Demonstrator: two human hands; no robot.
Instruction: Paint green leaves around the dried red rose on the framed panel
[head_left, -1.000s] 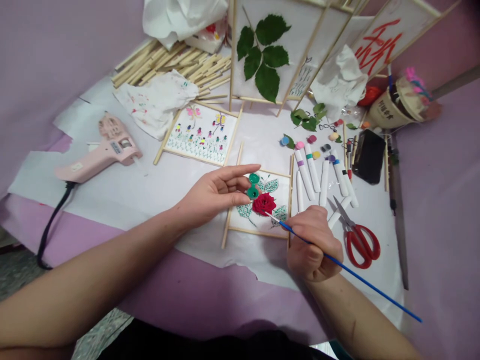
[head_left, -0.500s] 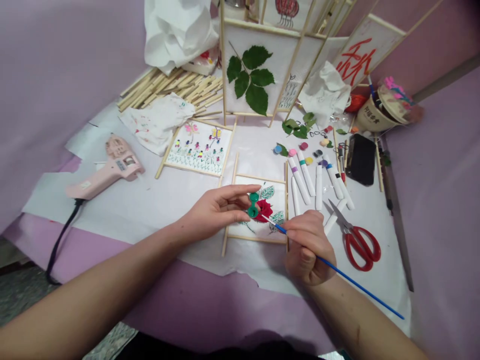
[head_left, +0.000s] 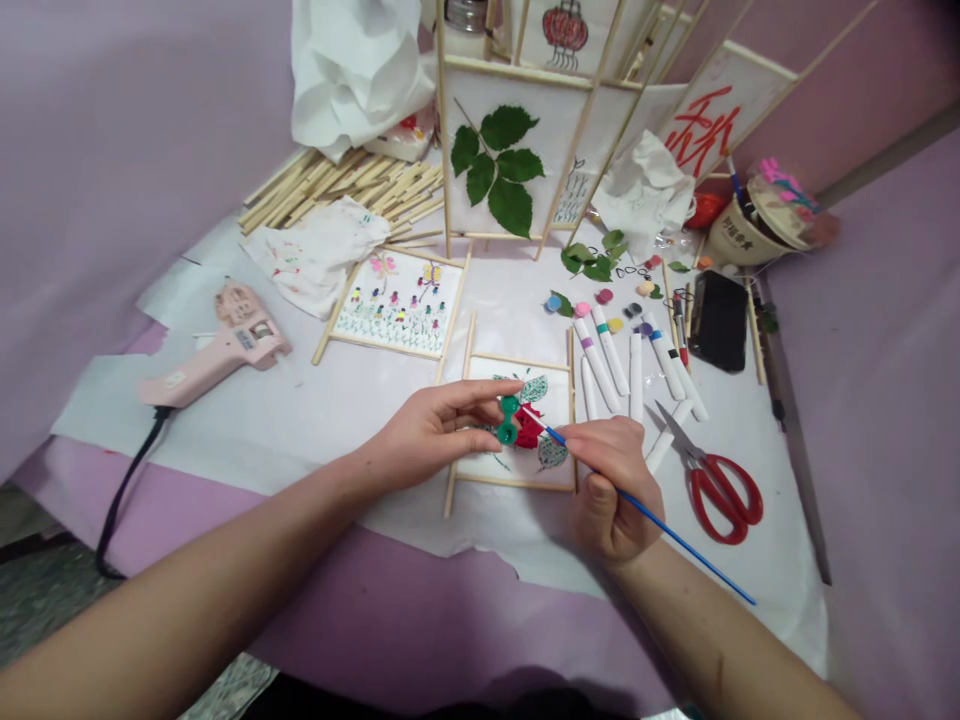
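Between thumb and fingers, my left hand [head_left: 442, 425] holds a small green paint pot [head_left: 508, 434] with its round lid flipped up. A blue paintbrush [head_left: 652, 515] is pinched in my right hand [head_left: 615, 490], its white tip close beside the pot; whether it touches the pot I cannot tell. Beneath both hands lies a stick-framed picture [head_left: 480, 467] of a red flower [head_left: 529, 428] with green-dabbed leaves [head_left: 553, 453]. My left fingers and the pot hide part of its left side.
Red-handled scissors [head_left: 726, 498], white markers [head_left: 609, 350] and open paint pots [head_left: 604, 296] lie to the right. A pink glue gun [head_left: 217, 350] rests at left. A second framed picture [head_left: 397, 305], a stick pile [head_left: 345, 190] and a standing leaf panel [head_left: 495, 150] are behind.
My right hand has shifted slightly left, and the brush tip has moved up and left toward the paint pot. My left hand still holds the pot, slightly lower in view.
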